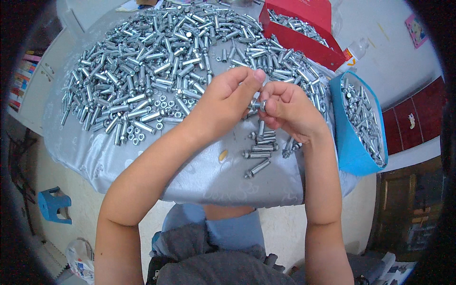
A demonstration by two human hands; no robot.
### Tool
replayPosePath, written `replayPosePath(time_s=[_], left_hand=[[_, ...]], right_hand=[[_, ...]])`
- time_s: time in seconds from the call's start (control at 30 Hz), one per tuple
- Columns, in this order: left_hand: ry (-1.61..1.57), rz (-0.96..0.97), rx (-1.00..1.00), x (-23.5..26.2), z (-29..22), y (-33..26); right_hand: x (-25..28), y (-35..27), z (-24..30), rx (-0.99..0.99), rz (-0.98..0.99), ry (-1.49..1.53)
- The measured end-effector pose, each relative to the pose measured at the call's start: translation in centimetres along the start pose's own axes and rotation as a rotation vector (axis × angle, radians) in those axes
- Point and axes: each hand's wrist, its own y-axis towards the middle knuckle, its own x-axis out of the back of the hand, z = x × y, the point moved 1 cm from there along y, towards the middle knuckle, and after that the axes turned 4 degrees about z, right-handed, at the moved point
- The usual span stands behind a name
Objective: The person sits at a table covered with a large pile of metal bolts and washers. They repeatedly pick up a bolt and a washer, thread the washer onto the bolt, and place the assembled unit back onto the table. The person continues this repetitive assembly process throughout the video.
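Over the near part of the table, my left hand (pixel 227 99) is closed round a silver anchor bolt (pixel 256 105); its fingers hide most of the shank. Thumb and fingers of my right hand (pixel 293 110) pinch the same bolt at the end where a hex nut shows. Just below the hands lie several loose anchor bolts (pixel 260 154), some side by side. A large heap of similar bolts (pixel 156 57) spreads beyond and to the left. Loose hex nuts (pixel 164 104) are scattered at the heap's near edge, left of my left forearm.
A red box (pixel 327 56) holding bolts stands at the back right, with a plastic bottle (pixel 359 47) beside it. Nearer, a blue box (pixel 354 152) full of bolts is at the right edge. A shiny grey cloth (pixel 199 187) covers the table. On the floor at left is a blue stool (pixel 53 205).
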Motion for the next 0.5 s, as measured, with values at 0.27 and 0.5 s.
replayPosePath(time_s=[0.27, 0.5], left_hand=[[-0.048, 0.078, 0.004, -0.47, -0.23, -0.26], [-0.029, 0.095, 0.011, -0.27, -0.51, -0.37]], right_hand=[[-0.32, -0.35, 0.24, 0.029, 0.104, 0.101], [-0.89, -0.55, 0.63, 0.030, 0.047, 0.011]])
